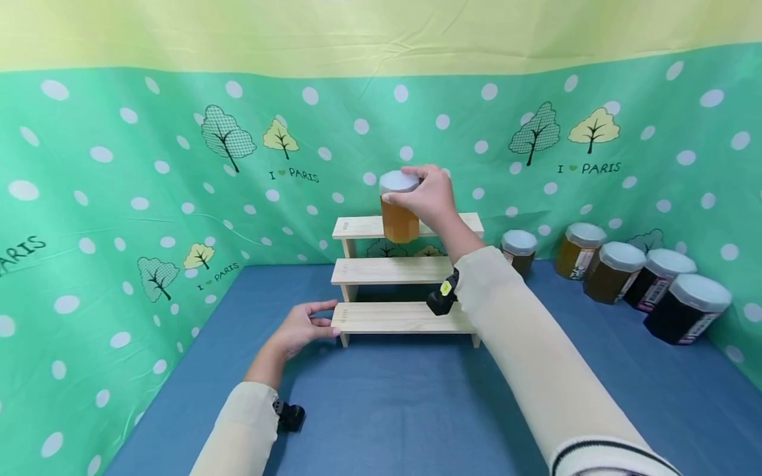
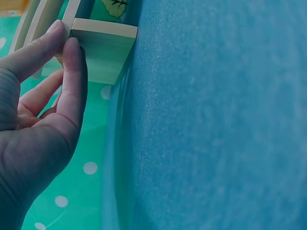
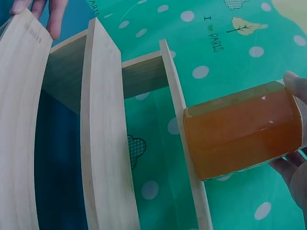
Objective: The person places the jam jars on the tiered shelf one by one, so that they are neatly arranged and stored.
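Observation:
A three-step wooden display rack stands at the back middle of the table. My right hand grips the white lid of a honey jar from above. Amber contents show through the jar's clear faceted side, and its base is right at the top step in the right wrist view. With thumb and fingertips, my left hand pinches the left end of the lowest step. The left wrist view shows this hand at the board's end, beside the rack's side leg.
A white-lidded brown jar stands just right of the rack. Further right, several jars with white lids, including an amber one and a dark one, line the edge by the green dotted backdrop. Blue cloth covers the table.

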`<state>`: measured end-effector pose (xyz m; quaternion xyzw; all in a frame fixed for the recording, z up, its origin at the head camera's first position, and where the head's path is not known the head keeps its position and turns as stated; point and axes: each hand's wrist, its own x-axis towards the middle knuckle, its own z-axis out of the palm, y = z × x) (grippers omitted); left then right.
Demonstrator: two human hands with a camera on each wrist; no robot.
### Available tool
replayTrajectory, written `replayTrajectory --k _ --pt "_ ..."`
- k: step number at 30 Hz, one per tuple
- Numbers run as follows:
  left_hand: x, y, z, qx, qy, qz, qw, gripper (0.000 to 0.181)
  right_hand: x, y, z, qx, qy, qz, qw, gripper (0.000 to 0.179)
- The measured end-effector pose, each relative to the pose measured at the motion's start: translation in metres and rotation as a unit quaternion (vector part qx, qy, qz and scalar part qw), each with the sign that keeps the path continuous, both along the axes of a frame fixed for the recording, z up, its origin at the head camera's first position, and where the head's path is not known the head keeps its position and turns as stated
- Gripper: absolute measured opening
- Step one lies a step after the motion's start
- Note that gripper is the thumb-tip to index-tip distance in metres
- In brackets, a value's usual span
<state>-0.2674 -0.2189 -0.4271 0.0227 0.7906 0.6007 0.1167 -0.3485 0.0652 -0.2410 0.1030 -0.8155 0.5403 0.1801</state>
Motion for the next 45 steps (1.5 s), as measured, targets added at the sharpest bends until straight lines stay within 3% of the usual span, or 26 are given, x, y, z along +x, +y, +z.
replayTrajectory --k 10,16,19,25,37,45 --pt "-0.001 -0.001 0.001 -0.014 0.006 0.002 0.9999 0.07 -0.009 0.003 -0.013 -0.029 0.027 0.038 0.9985 0.065" --pt "-0.002 -0.001 0.0 -0.018 0.005 0.003 0.9998 0.069 -0.012 0.02 -0.018 0.035 0.037 0.104 0.9932 0.067" --pt "-0.002 0.0 0.001 -0.016 0.005 0.0 0.9999 0.07 -0.013 0.025 -0.021 0.047 0.038 0.115 0.9916 0.075" --pt "-0.002 -0.003 0.001 -0.011 0.007 -0.005 0.9999 0.069 -0.013 0.017 -0.029 0.039 0.058 0.088 0.9937 0.077" --pt "-0.001 -0.001 0.004 -0.012 0.01 -0.015 0.9998 0.07 -0.014 -0.011 -0.019 0.119 0.033 0.065 0.9901 0.08" --pt "-0.001 -0.002 0.003 -0.012 0.011 -0.018 0.9997 0.07 -0.018 -0.029 -0.016 0.185 0.01 0.026 0.9824 0.082"
